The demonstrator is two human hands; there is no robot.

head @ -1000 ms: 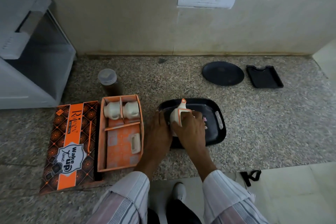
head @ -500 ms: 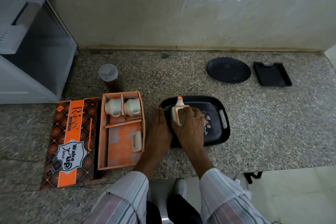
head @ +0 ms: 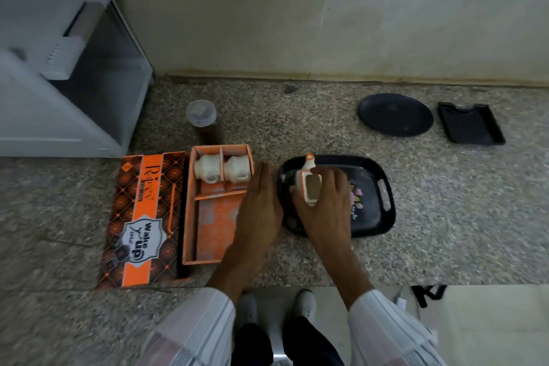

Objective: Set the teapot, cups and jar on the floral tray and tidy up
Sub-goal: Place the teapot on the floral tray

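Observation:
A white teapot (head: pixel 307 184) with orange trim stands on the left part of the black floral tray (head: pixel 383 214). My right hand (head: pixel 326 205) is wrapped around the teapot from the near side. My left hand (head: pixel 260 205) lies flat and open just left of the tray, its fingers over the right edge of the orange box (head: pixel 208 211). Two white cups (head: pixel 221 168) sit in the box's far compartments. A jar (head: pixel 203 120) with a clear lid and brown contents stands behind the box.
The orange and black box lid (head: pixel 142 220) lies left of the box. A black round plate (head: pixel 395 114) and a small black tray (head: pixel 471 123) sit at the back right. A grey appliance (head: pixel 68 83) stands at the far left. The wall runs close behind.
My left hand has shifted left, off the tray's edge and over the box's right side. My right hand stays on the teapot, which remains on the tray.

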